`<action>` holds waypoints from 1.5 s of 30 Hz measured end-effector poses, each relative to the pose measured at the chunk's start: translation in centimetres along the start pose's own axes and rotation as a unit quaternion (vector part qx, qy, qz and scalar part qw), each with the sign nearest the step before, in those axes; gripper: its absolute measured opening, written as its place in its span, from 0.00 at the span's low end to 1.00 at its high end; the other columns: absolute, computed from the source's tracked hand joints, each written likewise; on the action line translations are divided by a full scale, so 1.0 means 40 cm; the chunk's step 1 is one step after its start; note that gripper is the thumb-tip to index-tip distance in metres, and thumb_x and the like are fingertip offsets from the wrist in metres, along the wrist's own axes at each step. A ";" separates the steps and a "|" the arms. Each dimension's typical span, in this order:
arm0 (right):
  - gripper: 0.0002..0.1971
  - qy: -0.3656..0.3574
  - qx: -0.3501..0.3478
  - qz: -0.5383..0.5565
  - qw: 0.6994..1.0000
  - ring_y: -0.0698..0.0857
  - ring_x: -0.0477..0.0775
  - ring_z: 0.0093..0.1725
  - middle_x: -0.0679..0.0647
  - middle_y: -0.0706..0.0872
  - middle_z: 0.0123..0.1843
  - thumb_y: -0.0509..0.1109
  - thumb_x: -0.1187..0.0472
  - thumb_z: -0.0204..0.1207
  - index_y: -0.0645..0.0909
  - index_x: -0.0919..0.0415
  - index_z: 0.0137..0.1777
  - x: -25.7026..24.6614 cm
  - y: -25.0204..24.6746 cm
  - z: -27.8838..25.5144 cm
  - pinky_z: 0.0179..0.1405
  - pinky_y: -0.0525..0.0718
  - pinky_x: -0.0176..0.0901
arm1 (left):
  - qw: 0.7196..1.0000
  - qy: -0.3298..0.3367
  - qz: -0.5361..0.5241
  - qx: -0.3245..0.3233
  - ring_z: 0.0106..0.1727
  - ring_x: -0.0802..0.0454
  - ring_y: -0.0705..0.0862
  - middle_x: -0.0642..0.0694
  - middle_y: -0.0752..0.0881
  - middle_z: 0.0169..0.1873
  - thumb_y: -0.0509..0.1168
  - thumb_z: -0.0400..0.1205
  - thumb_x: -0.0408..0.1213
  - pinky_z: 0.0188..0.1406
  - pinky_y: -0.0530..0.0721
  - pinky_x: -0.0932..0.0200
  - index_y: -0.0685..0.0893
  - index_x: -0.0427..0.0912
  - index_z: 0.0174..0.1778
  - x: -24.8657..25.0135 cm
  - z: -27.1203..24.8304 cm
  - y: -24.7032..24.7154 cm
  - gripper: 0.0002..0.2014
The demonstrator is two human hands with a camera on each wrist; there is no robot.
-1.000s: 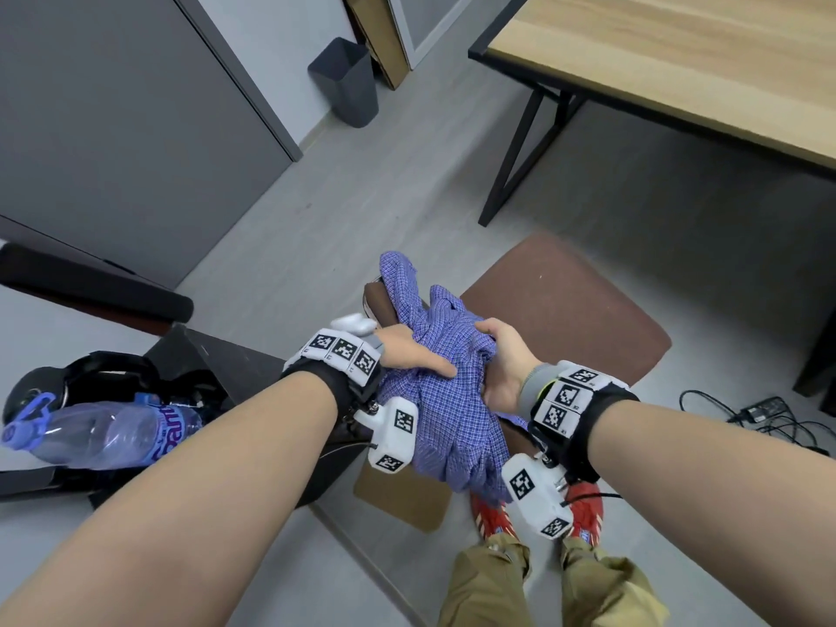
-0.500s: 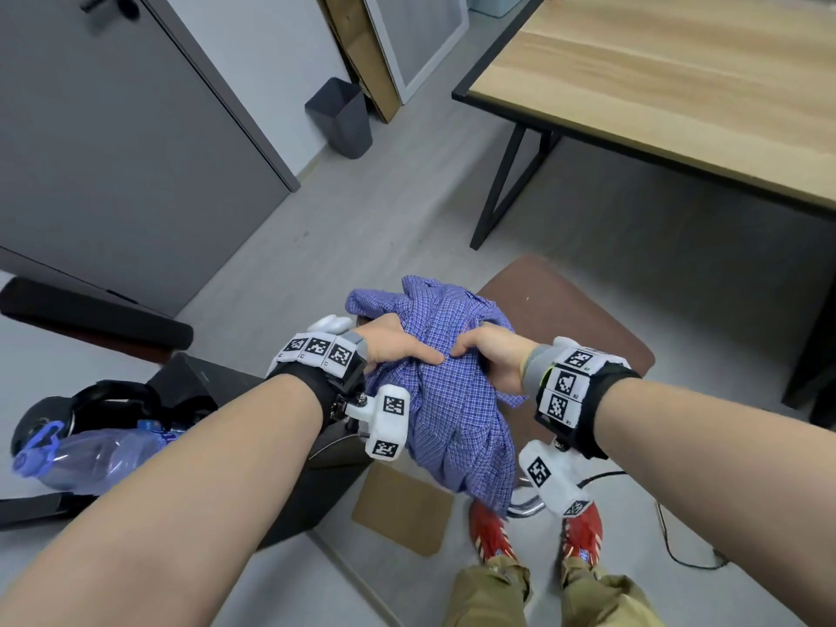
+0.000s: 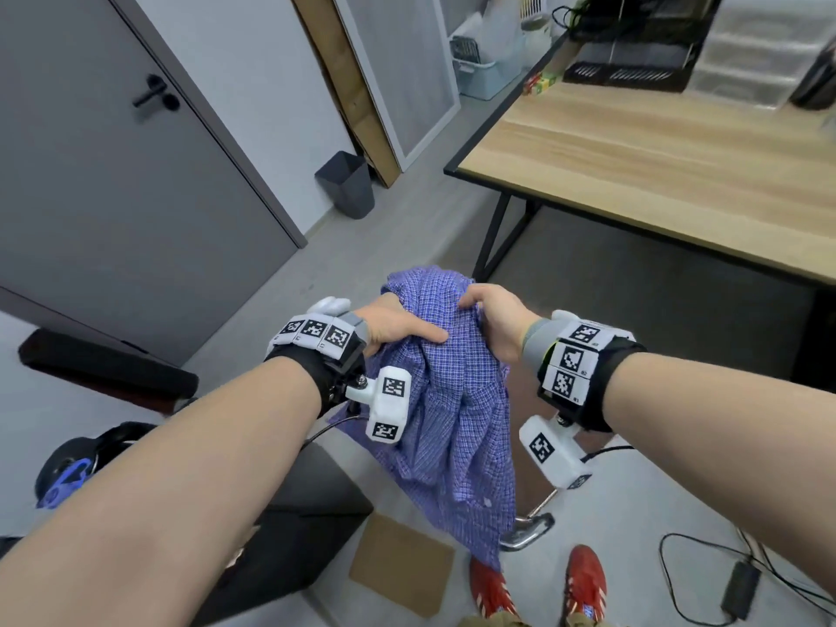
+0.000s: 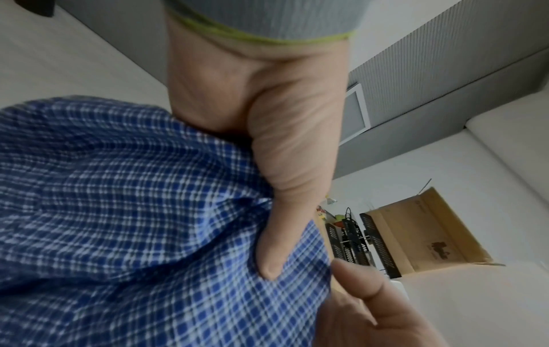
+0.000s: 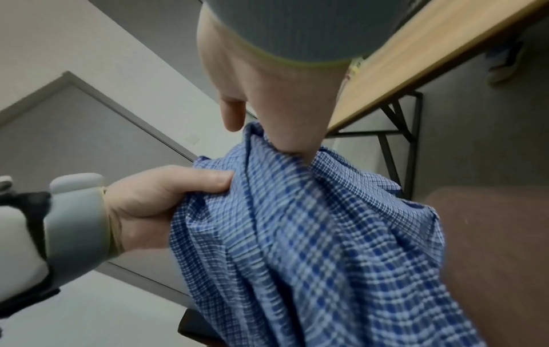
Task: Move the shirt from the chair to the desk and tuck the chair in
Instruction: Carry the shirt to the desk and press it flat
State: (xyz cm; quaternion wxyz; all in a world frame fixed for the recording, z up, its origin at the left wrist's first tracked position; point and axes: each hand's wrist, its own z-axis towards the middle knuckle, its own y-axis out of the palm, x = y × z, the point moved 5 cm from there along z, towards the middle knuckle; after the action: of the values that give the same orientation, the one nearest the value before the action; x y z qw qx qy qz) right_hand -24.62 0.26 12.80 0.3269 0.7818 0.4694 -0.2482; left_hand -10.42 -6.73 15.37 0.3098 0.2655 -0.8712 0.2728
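The blue checked shirt [image 3: 452, 400] hangs bunched in the air in front of me, off the seat. My left hand [image 3: 398, 330] grips its top from the left, thumb pressed into the cloth [image 4: 133, 211]. My right hand [image 3: 493, 319] grips the top from the right, fingers curled into the fabric [image 5: 297, 234]. The two hands are close together. The wooden desk [image 3: 656, 174] with black legs stands ahead to the right. The chair is mostly hidden behind the shirt and my right arm; its brown seat [image 5: 490, 234] and a chrome leg [image 3: 529, 531] show.
A grey bin [image 3: 346, 185] stands by the wall next to a grey door [image 3: 113, 174]. A black case [image 3: 280, 513] sits at my lower left, a cardboard piece [image 3: 402, 563] on the floor. Cables and an adapter [image 3: 742, 581] lie lower right. A black rack [image 3: 633, 52] occupies the desk's far end.
Both hands have lifted the shirt up off the chair seat, still gripping it. The head view has tilted up, so more of the desk shows.
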 end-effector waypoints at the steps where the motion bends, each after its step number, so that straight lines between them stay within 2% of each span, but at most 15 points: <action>1: 0.21 -0.017 0.003 -0.019 1.000 0.90 0.67 0.53 0.68 0.91 0.61 0.66 0.61 0.70 0.83 0.65 0.63 -0.031 -0.005 -0.010 0.58 0.87 0.59 | 1.000 0.005 -0.002 0.002 0.58 0.36 0.94 0.36 0.95 0.56 0.89 0.60 0.32 0.66 0.90 0.34 0.87 0.32 0.66 0.016 -0.002 -0.009 0.37; 5: 0.22 -0.122 0.032 -0.205 0.971 0.87 0.60 0.50 0.57 0.89 0.56 0.62 0.49 0.78 0.84 0.59 0.65 -0.166 -0.063 -0.064 0.54 0.82 0.52 | 0.997 0.034 -0.033 -0.065 0.48 0.42 0.95 0.40 0.96 0.47 0.72 0.80 0.18 0.48 0.96 0.46 0.88 0.35 0.59 0.124 -0.064 -0.017 0.14; 8: 0.24 -0.150 0.017 -0.211 0.966 0.79 0.53 0.41 0.53 0.83 0.50 0.60 0.42 0.81 0.84 0.58 0.65 -0.227 -0.122 -0.087 0.44 0.75 0.45 | 0.991 0.063 -0.058 -0.107 0.45 0.42 0.95 0.38 0.95 0.48 0.65 0.85 0.18 0.50 0.96 0.45 0.88 0.34 0.59 0.205 -0.104 -0.038 0.13; 11: 0.38 -0.120 -0.032 -0.219 0.968 0.85 0.57 0.69 0.52 0.87 0.72 0.60 0.25 0.73 0.82 0.50 0.74 -0.239 -0.160 -0.117 0.74 0.75 0.54 | 0.986 0.084 -0.098 -0.108 0.42 0.42 0.96 0.38 0.96 0.44 0.63 0.86 0.21 0.49 0.95 0.45 0.88 0.33 0.57 0.259 -0.128 -0.063 0.10; 14: 0.49 -0.131 -0.059 -0.180 0.973 0.80 0.57 0.79 0.54 0.81 0.80 0.59 0.19 0.69 0.75 0.53 0.82 -0.252 -0.163 -0.188 0.82 0.73 0.55 | 0.981 0.091 -0.152 -0.079 0.40 0.41 0.95 0.37 0.96 0.43 0.65 0.86 0.27 0.45 0.96 0.46 0.89 0.33 0.56 0.287 -0.133 -0.068 0.08; 16: 0.28 -0.169 -0.060 -0.177 0.968 0.93 0.39 0.53 0.45 0.96 0.53 0.55 0.35 0.84 0.85 0.56 0.62 -0.262 -0.167 -0.204 0.65 0.82 0.45 | 0.976 0.095 -0.186 -0.062 0.42 0.41 0.94 0.37 0.95 0.42 0.65 0.87 0.32 0.49 0.96 0.45 0.89 0.33 0.55 0.297 -0.125 -0.058 0.09; 18: 0.21 -0.172 -0.077 -0.178 0.966 0.87 0.29 0.27 0.36 0.90 0.26 0.48 0.56 0.93 0.79 0.54 0.43 -0.248 -0.161 -0.197 0.52 0.81 0.37 | 0.972 0.101 -0.207 -0.048 0.41 0.42 0.94 0.38 0.96 0.40 0.65 0.88 0.34 0.50 0.95 0.46 0.90 0.33 0.52 0.306 -0.111 -0.037 0.10; 22: 0.06 -0.115 -0.186 -0.232 0.948 0.94 0.39 0.45 0.41 0.95 0.52 0.70 0.60 0.84 0.85 0.50 0.57 -0.176 -0.122 -0.195 0.58 0.91 0.42 | 0.973 0.074 -0.210 -0.068 0.54 0.36 0.91 0.35 0.94 0.48 0.67 0.87 0.36 0.70 0.86 0.37 0.91 0.33 0.53 0.308 -0.093 0.038 0.10; 24: 0.22 -0.146 -0.176 -0.301 0.926 0.90 0.37 0.59 0.36 0.90 0.63 0.78 0.61 0.77 0.81 0.45 0.70 -0.160 -0.129 -0.177 0.65 0.85 0.41 | 0.975 0.052 -0.197 -0.094 0.56 0.35 0.90 0.34 0.94 0.49 0.66 0.87 0.37 0.76 0.81 0.36 0.94 0.33 0.49 0.301 -0.087 0.084 0.13; 27: 0.47 -0.214 -0.126 -0.325 0.913 0.77 0.44 0.76 0.38 0.79 0.77 0.87 0.51 0.64 0.71 0.47 0.83 -0.152 -0.135 -0.147 0.81 0.71 0.48 | 0.975 0.036 -0.200 -0.094 0.47 0.40 0.92 0.36 0.95 0.44 0.64 0.89 0.39 0.64 0.86 0.44 0.93 0.34 0.47 0.307 -0.081 0.139 0.16; 29: 0.53 -0.231 -0.096 -0.341 0.906 0.75 0.44 0.77 0.38 0.77 0.78 0.89 0.45 0.57 0.71 0.48 0.84 -0.141 -0.152 -0.128 0.83 0.68 0.47 | 0.977 0.032 -0.198 -0.073 0.44 0.41 0.92 0.38 0.95 0.42 0.63 0.90 0.45 0.58 0.87 0.47 0.92 0.36 0.47 0.319 -0.071 0.156 0.17; 33: 0.41 -0.242 -0.054 -0.310 0.918 0.80 0.44 0.70 0.41 0.83 0.72 0.87 0.55 0.66 0.76 0.51 0.81 -0.133 -0.190 -0.105 0.82 0.71 0.47 | 0.994 0.000 -0.102 -0.048 0.43 0.44 0.95 0.41 0.97 0.41 0.58 0.91 0.56 0.51 0.87 0.51 0.91 0.41 0.50 0.337 -0.062 0.183 0.23; 37: 0.35 -0.223 -0.021 -0.201 0.954 0.86 0.53 0.70 0.50 0.88 0.71 0.87 0.60 0.67 0.81 0.55 0.76 -0.144 -0.257 -0.078 0.78 0.79 0.59 | 0.998 0.001 0.054 0.024 0.58 0.41 0.91 0.41 0.94 0.58 0.56 0.85 0.70 0.63 0.87 0.47 0.88 0.45 0.65 0.382 -0.026 0.194 0.33; 41: 0.37 -0.219 0.012 -0.174 0.960 0.88 0.55 0.67 0.51 0.90 0.69 0.88 0.57 0.63 0.83 0.54 0.74 -0.180 -0.307 -0.070 0.74 0.83 0.63 | 0.974 0.035 0.176 0.138 0.64 0.36 0.86 0.36 0.86 0.70 0.51 0.83 0.75 0.63 0.82 0.49 0.80 0.36 0.78 0.424 0.005 0.172 0.46; 45: 0.39 -0.213 0.023 -0.151 0.965 0.89 0.56 0.65 0.52 0.91 0.67 0.89 0.53 0.58 0.84 0.54 0.72 -0.225 -0.372 -0.069 0.72 0.84 0.63 | 0.917 0.106 0.255 0.287 0.77 0.33 0.75 0.32 0.77 0.77 0.51 0.68 0.85 0.78 0.73 0.38 0.76 0.36 0.80 0.464 0.031 0.154 0.60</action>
State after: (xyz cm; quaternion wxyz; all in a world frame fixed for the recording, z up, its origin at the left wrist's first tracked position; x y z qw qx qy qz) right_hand -41.68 2.30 16.74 0.3601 0.6381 0.4959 -0.4660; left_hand -27.18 -8.57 25.35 0.2307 0.0818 -0.7558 0.6073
